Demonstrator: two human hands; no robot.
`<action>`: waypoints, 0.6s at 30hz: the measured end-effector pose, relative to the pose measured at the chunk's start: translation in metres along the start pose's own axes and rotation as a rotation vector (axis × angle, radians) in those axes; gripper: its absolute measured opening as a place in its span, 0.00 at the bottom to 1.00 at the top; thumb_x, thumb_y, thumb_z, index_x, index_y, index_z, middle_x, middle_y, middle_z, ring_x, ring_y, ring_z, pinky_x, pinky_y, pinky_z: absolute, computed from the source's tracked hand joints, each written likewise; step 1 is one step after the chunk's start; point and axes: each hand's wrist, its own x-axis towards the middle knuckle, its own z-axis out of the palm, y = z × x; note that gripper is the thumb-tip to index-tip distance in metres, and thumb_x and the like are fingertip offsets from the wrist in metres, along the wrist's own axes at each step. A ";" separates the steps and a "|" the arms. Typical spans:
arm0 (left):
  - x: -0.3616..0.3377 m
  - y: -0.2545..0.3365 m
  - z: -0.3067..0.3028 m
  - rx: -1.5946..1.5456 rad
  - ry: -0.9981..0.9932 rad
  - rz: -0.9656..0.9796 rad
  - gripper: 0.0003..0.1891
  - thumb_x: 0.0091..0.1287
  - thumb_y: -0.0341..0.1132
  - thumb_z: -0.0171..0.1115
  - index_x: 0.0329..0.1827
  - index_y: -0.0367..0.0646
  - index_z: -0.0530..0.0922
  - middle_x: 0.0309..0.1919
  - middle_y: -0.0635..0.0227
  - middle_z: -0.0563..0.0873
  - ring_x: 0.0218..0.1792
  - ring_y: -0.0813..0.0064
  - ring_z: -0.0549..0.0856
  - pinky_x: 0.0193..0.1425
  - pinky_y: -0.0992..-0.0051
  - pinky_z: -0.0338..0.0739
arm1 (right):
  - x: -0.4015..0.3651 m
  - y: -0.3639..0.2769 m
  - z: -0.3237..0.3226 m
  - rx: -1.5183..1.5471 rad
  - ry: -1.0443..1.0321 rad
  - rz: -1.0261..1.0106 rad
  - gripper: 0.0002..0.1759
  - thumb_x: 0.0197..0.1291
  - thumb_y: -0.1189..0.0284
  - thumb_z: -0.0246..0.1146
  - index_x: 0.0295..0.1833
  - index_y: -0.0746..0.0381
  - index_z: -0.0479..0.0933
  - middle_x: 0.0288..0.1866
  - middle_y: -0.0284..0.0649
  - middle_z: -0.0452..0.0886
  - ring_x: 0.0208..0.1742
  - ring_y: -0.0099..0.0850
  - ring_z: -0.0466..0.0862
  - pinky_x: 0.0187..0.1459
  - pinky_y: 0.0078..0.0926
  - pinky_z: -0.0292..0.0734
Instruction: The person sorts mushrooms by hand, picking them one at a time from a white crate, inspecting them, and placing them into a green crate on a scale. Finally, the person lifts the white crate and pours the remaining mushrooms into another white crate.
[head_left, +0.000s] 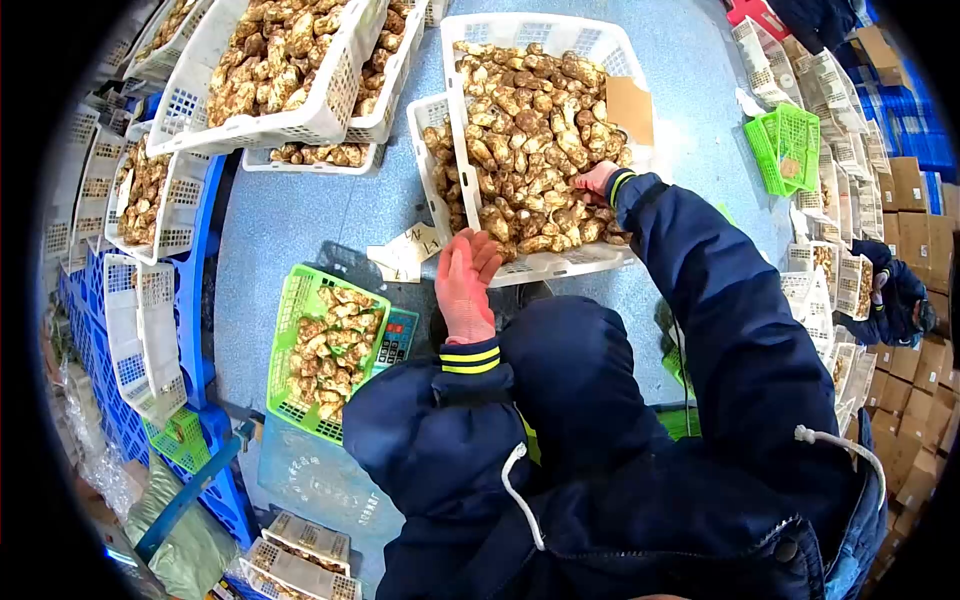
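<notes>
Blue worktop (300,220): left hand (465,285) spread by crate (560,264) near rim; right hand (597,180) on mushrooms (530,110), grip unclear; propped crate might slide, spill.

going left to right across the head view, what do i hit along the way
stacked blue crates → green basket of mushrooms → left hand → right hand → small green basket → cardboard boxes
</notes>
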 end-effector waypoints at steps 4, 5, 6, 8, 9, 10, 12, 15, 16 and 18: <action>0.003 -0.003 0.005 0.006 -0.052 -0.030 0.16 0.67 0.39 0.52 0.52 0.37 0.70 0.42 0.61 0.79 0.40 0.71 0.80 0.45 0.75 0.77 | -0.030 -0.037 -0.002 0.417 0.057 0.259 0.19 0.47 0.58 0.68 0.20 0.63 0.75 0.13 0.36 0.74 0.11 0.24 0.70 0.13 0.23 0.63; 0.002 -0.004 0.004 0.005 -0.050 -0.031 0.16 0.67 0.39 0.52 0.52 0.37 0.70 0.42 0.61 0.79 0.40 0.71 0.80 0.45 0.75 0.77 | -0.028 -0.035 0.001 0.417 0.035 0.227 0.19 0.47 0.58 0.67 0.20 0.63 0.75 0.13 0.36 0.75 0.11 0.24 0.71 0.13 0.23 0.63; 0.000 -0.005 0.003 -0.003 -0.049 -0.033 0.16 0.67 0.39 0.52 0.52 0.37 0.70 0.42 0.61 0.79 0.40 0.72 0.80 0.44 0.75 0.77 | -0.021 -0.038 0.003 0.241 0.080 0.248 0.20 0.48 0.57 0.66 0.20 0.64 0.76 0.15 0.37 0.76 0.12 0.24 0.73 0.14 0.23 0.65; 0.000 -0.002 0.004 -0.020 -0.052 -0.022 0.16 0.67 0.38 0.51 0.52 0.37 0.69 0.42 0.61 0.79 0.40 0.72 0.80 0.43 0.76 0.77 | -0.021 -0.044 0.004 0.360 0.025 0.249 0.18 0.49 0.59 0.65 0.20 0.64 0.77 0.15 0.37 0.77 0.13 0.25 0.74 0.15 0.23 0.67; 0.001 0.000 0.004 -0.016 -0.057 -0.017 0.16 0.67 0.38 0.51 0.52 0.37 0.69 0.42 0.61 0.79 0.40 0.72 0.80 0.43 0.76 0.77 | -0.024 -0.047 0.002 0.370 -0.005 0.242 0.17 0.49 0.60 0.64 0.20 0.63 0.77 0.15 0.37 0.77 0.13 0.26 0.74 0.15 0.23 0.67; 0.001 0.000 0.004 0.007 -0.030 -0.023 0.16 0.67 0.39 0.51 0.52 0.37 0.69 0.42 0.61 0.79 0.39 0.72 0.80 0.43 0.75 0.77 | -0.028 -0.050 0.004 0.322 0.005 0.226 0.13 0.53 0.63 0.61 0.28 0.62 0.77 0.17 0.38 0.77 0.13 0.25 0.74 0.13 0.22 0.67; 0.002 -0.001 0.003 0.024 -0.019 -0.013 0.17 0.67 0.40 0.51 0.52 0.36 0.69 0.43 0.60 0.79 0.40 0.71 0.80 0.45 0.74 0.77 | -0.041 -0.050 0.007 0.407 -0.119 0.204 0.12 0.54 0.64 0.60 0.33 0.63 0.77 0.21 0.39 0.78 0.13 0.25 0.74 0.13 0.20 0.66; 0.002 0.000 0.004 0.021 -0.037 -0.024 0.17 0.67 0.39 0.50 0.53 0.36 0.69 0.43 0.60 0.78 0.41 0.70 0.80 0.46 0.73 0.76 | -0.099 -0.109 -0.017 -0.133 -0.282 0.058 0.22 0.55 0.61 0.58 0.50 0.66 0.70 0.27 0.42 0.77 0.28 0.33 0.80 0.23 0.28 0.74; 0.002 0.000 0.003 0.023 -0.040 -0.023 0.17 0.67 0.39 0.50 0.53 0.36 0.68 0.43 0.60 0.78 0.42 0.70 0.80 0.46 0.73 0.76 | -0.096 -0.112 -0.023 -0.396 0.084 -0.092 0.24 0.53 0.57 0.58 0.49 0.64 0.71 0.32 0.44 0.78 0.34 0.34 0.81 0.30 0.31 0.76; -0.001 0.001 0.005 0.024 -0.024 -0.018 0.17 0.67 0.39 0.50 0.53 0.36 0.68 0.43 0.60 0.78 0.42 0.70 0.80 0.46 0.73 0.76 | -0.068 -0.108 -0.034 -0.661 0.486 -0.219 0.26 0.51 0.52 0.58 0.50 0.61 0.71 0.41 0.48 0.78 0.42 0.37 0.80 0.41 0.34 0.76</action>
